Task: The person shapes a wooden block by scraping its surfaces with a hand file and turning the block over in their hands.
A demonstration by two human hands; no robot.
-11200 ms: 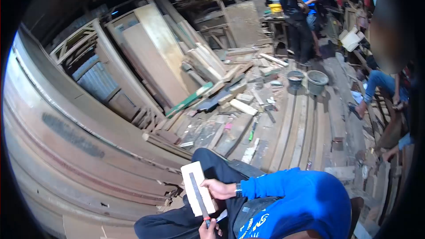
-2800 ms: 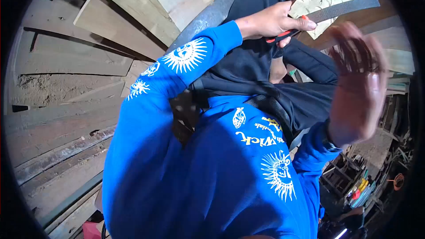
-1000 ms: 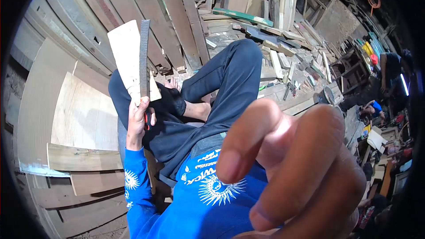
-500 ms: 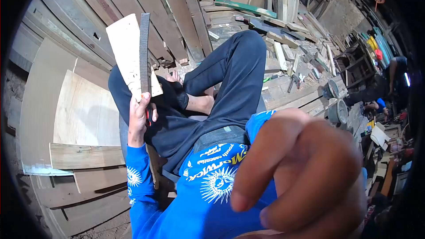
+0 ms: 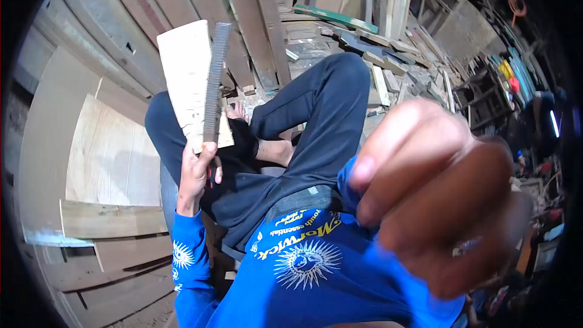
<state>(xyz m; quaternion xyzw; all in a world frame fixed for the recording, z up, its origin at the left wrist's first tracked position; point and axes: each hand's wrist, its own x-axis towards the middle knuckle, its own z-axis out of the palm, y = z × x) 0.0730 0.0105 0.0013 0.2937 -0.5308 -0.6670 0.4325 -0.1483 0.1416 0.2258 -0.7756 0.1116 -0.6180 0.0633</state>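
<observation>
My left hand (image 5: 197,173) is closed at the lower end of a dark, finely ridged strip (image 5: 215,76) that resembles a rasp. Right beside the strip stands a pale wooden piece (image 5: 184,70), wide at its upper end and narrower near my fingers; it seems gripped along with the strip. A bit of red shows at my palm. Large and blurred, my right hand (image 5: 437,194) is raised close to the camera with its fingers curled in. Whatever may be inside those fingers is hidden.
Long planks (image 5: 182,0) lean beyond my crossed legs (image 5: 303,109). Plywood panels (image 5: 103,158) and boards lie at my left. Wood offcuts (image 5: 388,61) litter the floor ahead. A person in dark clothes (image 5: 540,115) is partly visible at far right.
My right hand has shifted up and to the right, its fingers curling tighter. The strip and wooden piece in my left hand have moved slightly right and tilted a little.
</observation>
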